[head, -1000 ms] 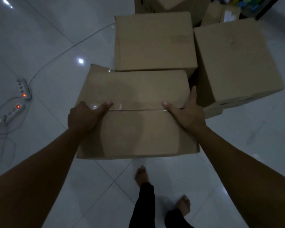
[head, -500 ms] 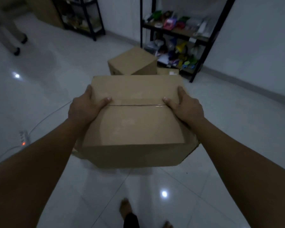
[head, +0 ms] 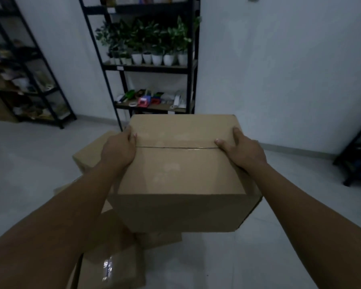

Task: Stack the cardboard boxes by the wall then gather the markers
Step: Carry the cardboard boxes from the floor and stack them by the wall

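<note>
A taped brown cardboard box (head: 181,167) is held up in the air in front of me. My left hand (head: 118,152) grips its left top edge, thumb lying on the lid by the tape seam. My right hand (head: 243,151) grips the right top edge the same way. Other cardboard boxes stand on the floor below: one at the left behind my left arm (head: 88,155), and one with shiny tape lower down (head: 113,261). No markers can be made out.
A black shelf rack (head: 150,67) with potted plants and small coloured items stands against the white wall ahead. A second rack (head: 25,80) is at the left, a dark stand (head: 356,155) at the right edge. Pale tiled floor (head: 279,205) spreads to the right.
The box has risen higher off the floor in both hands. My view has tilted up from the floor to the wall and shelves; my feet are out of sight.
</note>
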